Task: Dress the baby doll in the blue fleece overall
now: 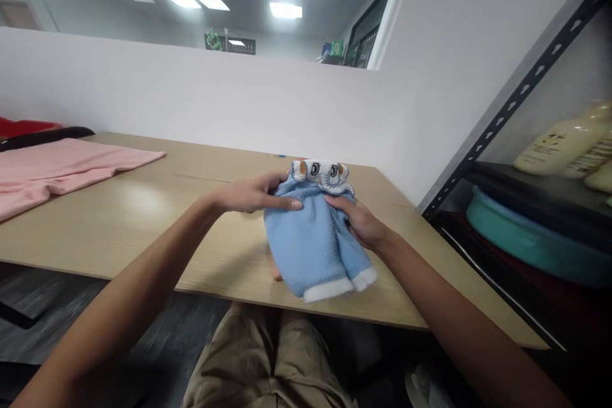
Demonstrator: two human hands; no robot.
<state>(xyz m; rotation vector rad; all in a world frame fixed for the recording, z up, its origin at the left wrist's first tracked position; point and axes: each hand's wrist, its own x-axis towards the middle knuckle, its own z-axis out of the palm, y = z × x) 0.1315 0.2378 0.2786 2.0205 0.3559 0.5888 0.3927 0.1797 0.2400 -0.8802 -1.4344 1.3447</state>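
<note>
Blue fleecy cloth point(308, 236) is hanging at the centre of the frame, its white hem point(327, 290) showing against the wooden table point(143, 204). The left hand point(255, 194) is pinching its upper left side, thumb on top; the right hand point(361, 220) is gripping its right side. Handling it well probably means keeping both grips level and smoothing the fold at right.

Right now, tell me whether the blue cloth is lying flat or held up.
The blue cloth is held up: the left hand and right hand grip its upper part, its white hem hanging below.
</note>
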